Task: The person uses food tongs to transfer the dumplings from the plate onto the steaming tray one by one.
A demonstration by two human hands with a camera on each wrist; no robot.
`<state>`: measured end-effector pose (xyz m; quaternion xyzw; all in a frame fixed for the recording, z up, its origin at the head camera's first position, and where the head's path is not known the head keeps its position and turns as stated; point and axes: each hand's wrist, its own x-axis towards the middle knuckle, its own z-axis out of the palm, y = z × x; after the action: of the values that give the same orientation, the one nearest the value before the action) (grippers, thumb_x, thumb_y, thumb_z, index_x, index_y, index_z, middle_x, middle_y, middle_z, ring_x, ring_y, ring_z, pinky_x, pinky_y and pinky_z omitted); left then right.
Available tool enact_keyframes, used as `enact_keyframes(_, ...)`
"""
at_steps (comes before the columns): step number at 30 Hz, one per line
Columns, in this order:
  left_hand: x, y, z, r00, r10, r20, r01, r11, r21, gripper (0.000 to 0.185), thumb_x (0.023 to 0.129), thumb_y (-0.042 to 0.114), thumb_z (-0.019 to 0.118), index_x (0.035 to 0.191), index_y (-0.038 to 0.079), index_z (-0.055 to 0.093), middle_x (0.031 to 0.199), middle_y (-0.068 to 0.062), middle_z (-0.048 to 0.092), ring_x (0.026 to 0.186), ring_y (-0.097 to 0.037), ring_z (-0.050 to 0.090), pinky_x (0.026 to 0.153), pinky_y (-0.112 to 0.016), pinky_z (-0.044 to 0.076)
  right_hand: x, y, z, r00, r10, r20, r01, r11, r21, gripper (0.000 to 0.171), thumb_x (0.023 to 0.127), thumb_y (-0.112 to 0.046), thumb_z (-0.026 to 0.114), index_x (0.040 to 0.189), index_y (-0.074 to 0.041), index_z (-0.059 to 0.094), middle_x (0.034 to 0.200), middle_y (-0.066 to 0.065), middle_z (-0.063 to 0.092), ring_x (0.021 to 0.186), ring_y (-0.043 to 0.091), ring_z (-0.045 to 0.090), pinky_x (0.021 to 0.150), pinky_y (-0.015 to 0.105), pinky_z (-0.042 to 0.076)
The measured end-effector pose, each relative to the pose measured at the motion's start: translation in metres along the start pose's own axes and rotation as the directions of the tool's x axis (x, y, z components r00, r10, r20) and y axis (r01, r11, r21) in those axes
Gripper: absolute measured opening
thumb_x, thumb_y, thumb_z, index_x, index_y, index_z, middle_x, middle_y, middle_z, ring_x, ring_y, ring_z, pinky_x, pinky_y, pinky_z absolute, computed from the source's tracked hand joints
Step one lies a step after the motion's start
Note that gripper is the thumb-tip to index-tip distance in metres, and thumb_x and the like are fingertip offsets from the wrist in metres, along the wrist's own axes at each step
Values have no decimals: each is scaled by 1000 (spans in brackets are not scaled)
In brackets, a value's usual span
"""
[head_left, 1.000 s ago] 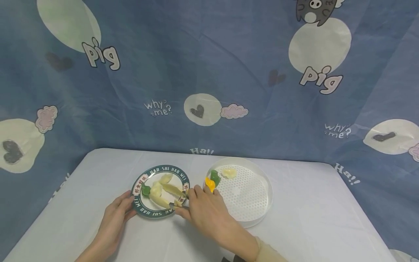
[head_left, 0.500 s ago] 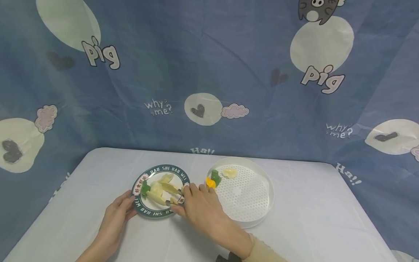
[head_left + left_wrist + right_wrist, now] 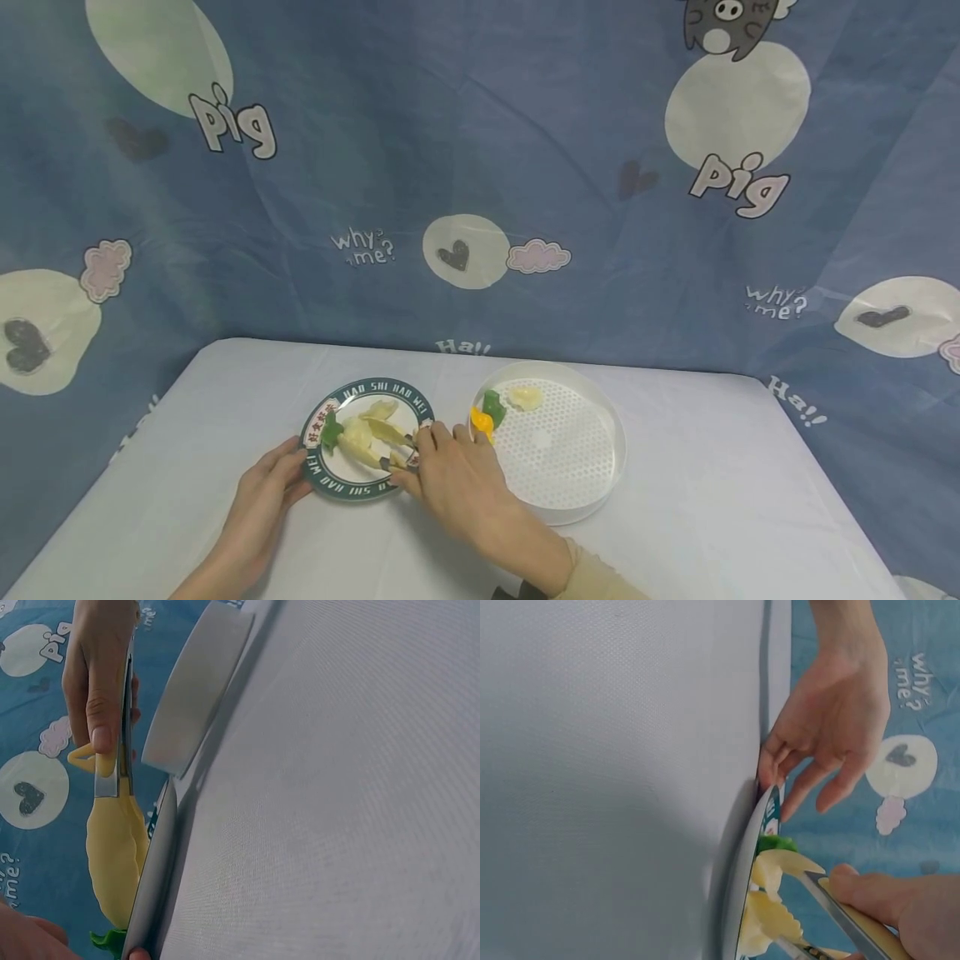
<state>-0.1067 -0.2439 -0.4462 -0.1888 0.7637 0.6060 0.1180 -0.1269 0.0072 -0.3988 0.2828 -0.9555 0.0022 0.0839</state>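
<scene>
My right hand (image 3: 461, 483) grips a pair of metal tongs (image 3: 840, 911) with pale yellow, scalloped ends. These tong ends (image 3: 112, 855) reach over the round plate (image 3: 341, 490), which has a green lettered rim. Between them in the head view lies a pale yellow piece (image 3: 356, 435), partly hidden by the tongs. Touching its left side is a dark green, leaf-like piece (image 3: 331, 429). My left hand (image 3: 258, 492) holds the plate's left rim, fingers on both sides of the edge, as the right wrist view shows.
Just right of the plate stands a round white tray (image 3: 577, 467) with a perforated floor and a raised wall. Inside are a green piece (image 3: 493, 408), an orange-yellow piece (image 3: 482, 422) and a pale yellow piece (image 3: 526, 397). A blue printed cloth (image 3: 480, 167) hangs behind the white table (image 3: 697, 483).
My right hand has moved slightly left with the tongs, their ends further over the plate. The green piece on the plate has shifted a little and turned. My left hand stays at the rim.
</scene>
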Motion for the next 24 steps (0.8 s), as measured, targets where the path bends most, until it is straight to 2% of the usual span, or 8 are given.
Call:
enact_keyframes(6, 1, -1, 0, 1000, 1, -3, -1, 1000, 10, 77, 118, 43, 27, 170, -6, -1, 175, -31, 19, 162, -42, 33, 91, 8, 44, -1, 1, 1, 1000, -4, 3, 4, 1000, -15, 54, 106, -64, 55, 114, -13, 66, 90, -4, 60, 76, 15, 56, 69, 31, 56)
enact_keyframes(8, 1, -1, 0, 1000, 2, -6, -2, 1000, 21, 77, 118, 43, 27, 170, -5, -1, 175, -31, 20, 162, -42, 33, 96, 6, 45, -1, 1, 1, 1000, -5, 10, 5, 1000, -17, 54, 107, -65, 54, 115, -13, 66, 90, -4, 60, 76, 14, 55, 69, 30, 56)
enact_keyframes(13, 0, 0, 1, 1000, 6, -11, -6, 999, 32, 77, 117, 43, 26, 170, -6, -1, 175, -32, 21, 162, -43, 33, 93, 7, 44, -1, 4, 0, 999, 0, 33, 0, 1000, -15, 54, 106, -66, 52, 116, -14, 65, 91, -4, 60, 76, 14, 54, 64, 29, 51)
enact_keyframes(14, 0, 0, 1, 1000, 6, -12, -6, 999, 32, 77, 117, 44, 26, 170, -6, -1, 175, -31, 21, 162, -43, 33, 89, 10, 43, -1, 5, -1, 999, 4, 39, -3, 1000, -14, 56, 106, -66, 52, 118, -14, 66, 91, -4, 60, 76, 14, 54, 63, 29, 51)
enact_keyframes(20, 0, -1, 3, 1000, 11, -25, -10, 999, 36, 77, 117, 44, 25, 170, -6, -1, 175, -32, 19, 161, -45, 34, 87, 9, 44, -5, 10, -4, 998, 15, 64, -14, 1000, -12, 61, 106, -66, 52, 131, -12, 67, 93, -2, 62, 82, 16, 61, 68, 32, 56)
enact_keyframes(24, 0, -1, 3, 999, 8, -32, -7, 999, 44, 77, 117, 44, 25, 170, -5, 0, 175, -31, 19, 161, -44, 34, 86, 9, 45, -11, 15, -6, 998, 23, 55, -23, 1000, -8, 59, 106, -65, 53, 125, -12, 68, 91, -2, 61, 85, 17, 64, 70, 34, 57)
